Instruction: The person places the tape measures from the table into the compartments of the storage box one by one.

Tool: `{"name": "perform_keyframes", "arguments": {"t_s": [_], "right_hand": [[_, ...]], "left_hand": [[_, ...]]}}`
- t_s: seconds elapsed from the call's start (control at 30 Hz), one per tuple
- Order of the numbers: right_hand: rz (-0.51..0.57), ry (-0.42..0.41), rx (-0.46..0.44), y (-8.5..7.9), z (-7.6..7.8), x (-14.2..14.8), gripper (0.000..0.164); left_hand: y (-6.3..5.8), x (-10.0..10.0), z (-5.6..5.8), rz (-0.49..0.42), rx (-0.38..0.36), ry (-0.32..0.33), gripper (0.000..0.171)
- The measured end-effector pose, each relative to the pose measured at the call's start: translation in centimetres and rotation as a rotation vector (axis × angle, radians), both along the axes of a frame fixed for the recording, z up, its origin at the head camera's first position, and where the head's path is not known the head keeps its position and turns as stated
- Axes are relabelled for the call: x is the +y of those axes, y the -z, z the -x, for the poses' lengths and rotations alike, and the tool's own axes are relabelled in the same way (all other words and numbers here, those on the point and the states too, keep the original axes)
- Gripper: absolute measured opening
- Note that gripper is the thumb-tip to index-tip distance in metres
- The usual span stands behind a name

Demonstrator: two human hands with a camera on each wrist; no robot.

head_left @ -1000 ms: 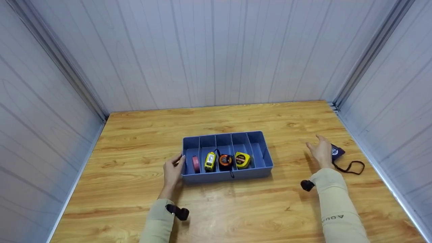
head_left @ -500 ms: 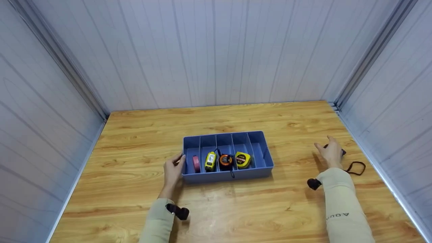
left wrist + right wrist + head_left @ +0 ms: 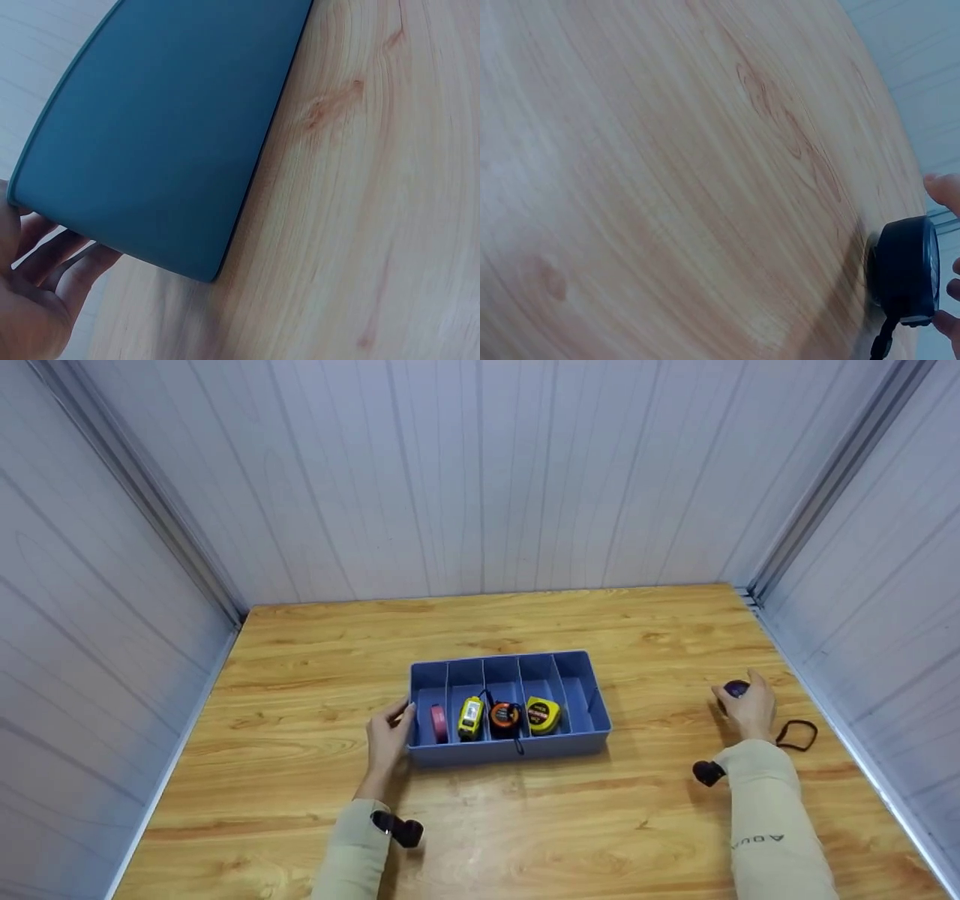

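Note:
A blue-grey divided box (image 3: 506, 746) stands mid-table. My left hand (image 3: 386, 739) grips its left end; in the left wrist view the fingers (image 3: 79, 274) lie against the end wall, with the thumb at the rim. Inside, from left to right, are a pink tape measure (image 3: 439, 724), a yellow one (image 3: 470, 716), an orange and black one (image 3: 504, 712) and another yellow one (image 3: 542, 714). Far right, my right hand (image 3: 752, 712) pinches a dark tape measure (image 3: 736, 688) between thumb and fingers. The right wrist view shows its black case (image 3: 904, 262) tilted up close over the wood.
The box's rightmost compartment (image 3: 581, 697) has no tape measure in it. A dark wrist strap (image 3: 796, 735) trails on the wooden tabletop (image 3: 570, 825) beside the right wrist. Pale panel walls (image 3: 480, 480) rise behind the table and at both sides.
My right hand has moved right and closed its thumb and fingers round the dark tape measure, which has turned in place. The left hand has stayed at the box.

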State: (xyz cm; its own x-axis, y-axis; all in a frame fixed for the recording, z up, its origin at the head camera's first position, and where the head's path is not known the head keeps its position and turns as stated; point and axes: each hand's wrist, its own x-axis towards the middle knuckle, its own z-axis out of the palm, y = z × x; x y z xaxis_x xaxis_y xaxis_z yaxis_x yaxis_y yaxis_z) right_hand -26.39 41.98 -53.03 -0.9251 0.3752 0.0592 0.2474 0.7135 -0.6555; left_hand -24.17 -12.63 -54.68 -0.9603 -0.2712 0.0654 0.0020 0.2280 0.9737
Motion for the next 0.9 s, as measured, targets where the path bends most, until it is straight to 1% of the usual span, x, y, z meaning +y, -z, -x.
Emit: {"name": "perform_keyframes", "arguments": {"t_s": [0.13, 0.27, 0.37, 0.47, 0.63, 0.9], "right_hand": [[0.021, 0.018, 0.007, 0.2, -0.1, 0.1, 0.073], [0.031, 0.036, -0.015, 0.5, -0.2, 0.1, 0.076], [0.034, 0.051, -0.028, 0.7, -0.3, 0.3, 0.078], [0.038, 0.074, -0.036, 0.8, -0.3, 0.5, 0.08], [0.05, 0.102, -0.042, 1.0, -0.6, 0.8, 0.083], [0.046, 0.112, -0.042, 1.4, -1.0, 1.1, 0.086]], "left_hand": [[0.0, 0.1, 0.0, -0.016, 0.003, 0.002, 0.03], [0.0, 0.1, -0.1, -0.006, 0.012, -0.004, 0.03], [0.1, 0.0, -0.1, 0.006, 0.032, -0.007, 0.029], [0.1, 0.1, -0.1, -0.003, 0.037, 0.001, 0.029], [0.2, 0.1, 0.0, -0.024, 0.027, 0.006, 0.03], [0.0, 0.1, 0.0, -0.051, 0.004, -0.001, 0.03]]}}
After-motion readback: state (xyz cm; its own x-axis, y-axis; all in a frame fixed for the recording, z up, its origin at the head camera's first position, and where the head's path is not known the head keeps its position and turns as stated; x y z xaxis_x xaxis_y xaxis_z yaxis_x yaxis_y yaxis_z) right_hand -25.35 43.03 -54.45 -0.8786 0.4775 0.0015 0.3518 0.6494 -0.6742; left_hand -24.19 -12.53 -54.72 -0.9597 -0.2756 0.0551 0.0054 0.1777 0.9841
